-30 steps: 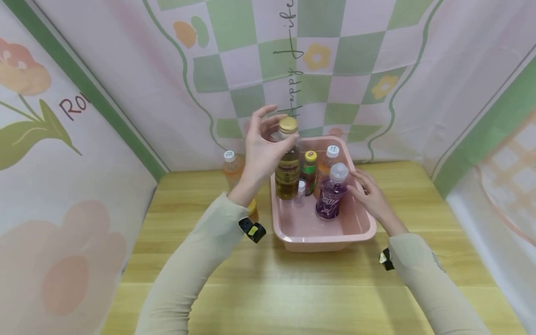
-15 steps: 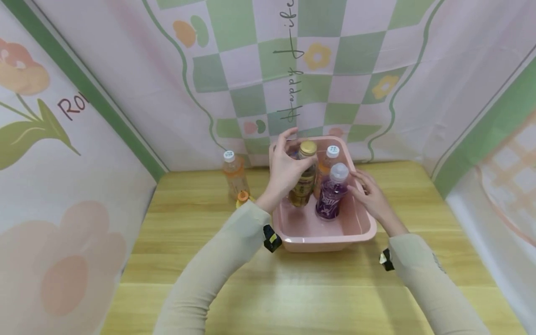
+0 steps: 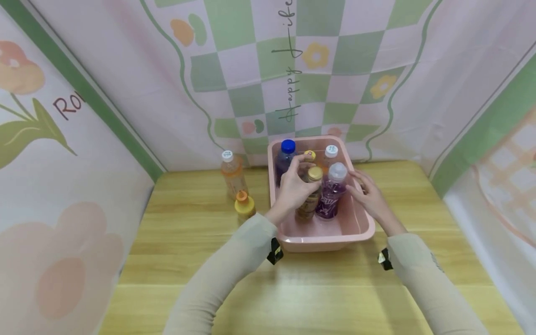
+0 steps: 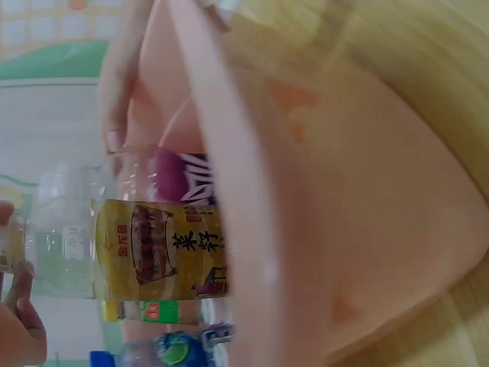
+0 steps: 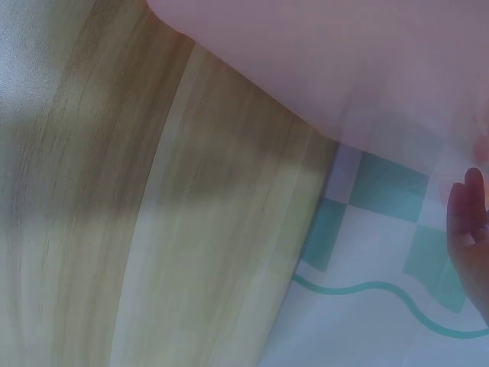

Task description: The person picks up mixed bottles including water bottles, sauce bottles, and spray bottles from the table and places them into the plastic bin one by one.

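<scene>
My left hand pinches the neck of a clear cooking oil bottle with a gold cap and yellow label. This bottle is upright inside the pink plastic basin, just left of a purple drink bottle with a clear domed cap. My right hand holds the basin's right rim, its thumb tip right beside the purple bottle. Behind these stand a blue-capped bottle, a yellow-capped bottle and a white-capped orange bottle, partly hidden.
On the wooden table, left of the basin, stand a white-capped orange drink bottle and a small yellow bottle with an orange cap. A patterned cloth backdrop rises behind the table's rear edge.
My left hand has lowered the oil bottle and brought it right and toward the front of the basin, beside the purple bottle. The blue-capped bottle has come into sight. My right hand stays put.
</scene>
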A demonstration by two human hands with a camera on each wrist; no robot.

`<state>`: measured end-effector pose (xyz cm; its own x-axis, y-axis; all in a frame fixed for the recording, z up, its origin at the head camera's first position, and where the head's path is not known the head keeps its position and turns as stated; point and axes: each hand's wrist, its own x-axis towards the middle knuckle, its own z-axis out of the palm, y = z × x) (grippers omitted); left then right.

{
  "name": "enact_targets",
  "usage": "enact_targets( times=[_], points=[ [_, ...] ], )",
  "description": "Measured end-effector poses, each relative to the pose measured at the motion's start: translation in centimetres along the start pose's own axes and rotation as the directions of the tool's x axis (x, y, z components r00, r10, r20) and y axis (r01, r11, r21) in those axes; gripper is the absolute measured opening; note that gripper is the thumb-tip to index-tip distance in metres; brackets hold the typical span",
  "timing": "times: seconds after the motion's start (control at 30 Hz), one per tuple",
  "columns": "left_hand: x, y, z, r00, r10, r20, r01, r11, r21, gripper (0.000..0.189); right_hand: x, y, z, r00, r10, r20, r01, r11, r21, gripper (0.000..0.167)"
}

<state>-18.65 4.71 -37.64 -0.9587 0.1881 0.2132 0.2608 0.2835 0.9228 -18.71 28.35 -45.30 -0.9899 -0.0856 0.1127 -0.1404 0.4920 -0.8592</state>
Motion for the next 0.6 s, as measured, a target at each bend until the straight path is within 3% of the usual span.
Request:
enact_targets(
  times=[0.3,0.6],
  points=[
    [0.0,-1.4,1.0,0.998,-0.048,0.029,0.048,0.999,0.011,0.044,0.0,-0.1,0.0,0.999,0.03,0.03,-0.029,0.999,-0.035,0.06],
    [0.3,-2.6,1.3,0.997,-0.07,0.039,0.07,0.998,0.003,0.037,0.0,0.1,-0.1,0.995,0.085,0.057,-0.085,0.996,-0.003,0.062]
  ],
)
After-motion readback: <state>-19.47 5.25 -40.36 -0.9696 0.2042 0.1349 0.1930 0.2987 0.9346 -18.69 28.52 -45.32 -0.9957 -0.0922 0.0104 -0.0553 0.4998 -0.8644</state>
